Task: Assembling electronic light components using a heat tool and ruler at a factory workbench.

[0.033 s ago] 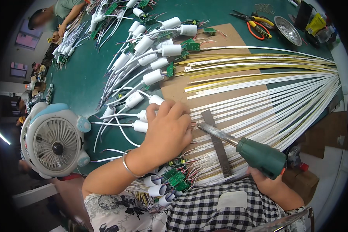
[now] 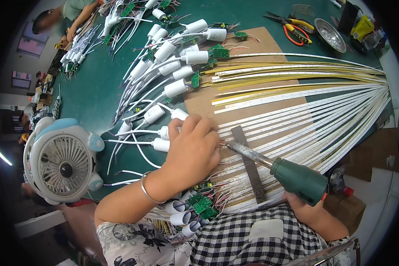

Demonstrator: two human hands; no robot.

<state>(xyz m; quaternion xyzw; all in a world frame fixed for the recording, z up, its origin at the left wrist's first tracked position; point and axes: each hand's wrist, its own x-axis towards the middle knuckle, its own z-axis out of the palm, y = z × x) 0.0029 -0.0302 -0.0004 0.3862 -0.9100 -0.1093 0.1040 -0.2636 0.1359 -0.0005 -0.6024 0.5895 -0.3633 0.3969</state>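
My left hand (image 2: 193,148) is closed, with its fingertips pinching thin wires (image 2: 222,142) at the end of a white LED strip. A white cylindrical cap with a cable (image 2: 160,145) lies partly beneath that hand. From the right, my right hand (image 2: 299,205) grips a green soldering gun (image 2: 299,181). Its metal tip reaches the wires just beside my left fingers. A dark flat bar (image 2: 248,164) lies across the LED strips (image 2: 279,133), under the gun's barrel. Wired strips, green circuit boards (image 2: 202,204) and white caps (image 2: 180,218) are bunched close to my body.
More white caps with cables (image 2: 176,88) and boards lie beyond my left hand, on a brown board (image 2: 270,44) and green table (image 2: 88,93). A fan (image 2: 65,166) stands left. Pliers (image 2: 297,33) and a metal dish (image 2: 330,35) sit far right. Another person (image 2: 82,11) works far left.
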